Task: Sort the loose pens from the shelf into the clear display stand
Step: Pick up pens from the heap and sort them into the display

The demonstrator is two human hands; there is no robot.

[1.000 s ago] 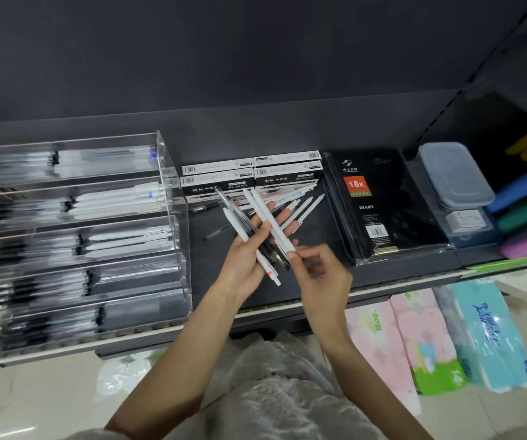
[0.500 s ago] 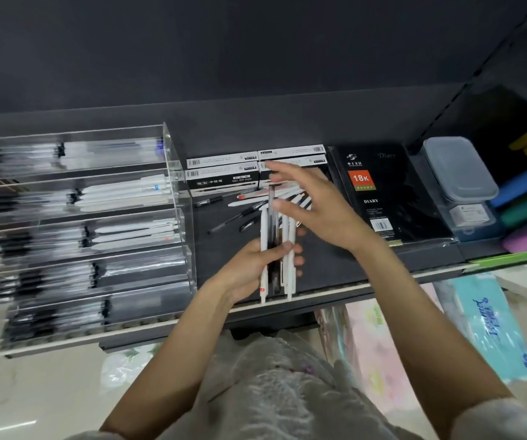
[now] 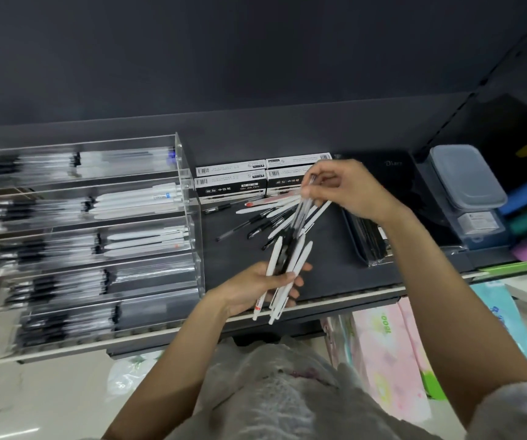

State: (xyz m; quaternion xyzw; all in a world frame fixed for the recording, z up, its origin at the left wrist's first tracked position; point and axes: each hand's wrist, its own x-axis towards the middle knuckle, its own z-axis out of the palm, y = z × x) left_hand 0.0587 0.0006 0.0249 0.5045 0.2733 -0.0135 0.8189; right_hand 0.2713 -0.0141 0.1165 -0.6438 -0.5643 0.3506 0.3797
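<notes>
My left hand grips a bundle of pens; my right-hand fingers pinch a clear pen over loose pens on the dark shelf. Clear display stand left. Boxes read "GEL INK PEN".

A single wide-angle head view looks forward and steeply down from above the person's chest, close enough that both forearms run up from the bottom edge to meet over the dark shelf at mid-frame. The left hand sits nearest the lens at centre, the right hand lies beyond it and to its right, and the clear display stand fills the side left of both. Straight edges bow toward the borders, the stand's far left blurs, and no second view overlaps this one.
</notes>
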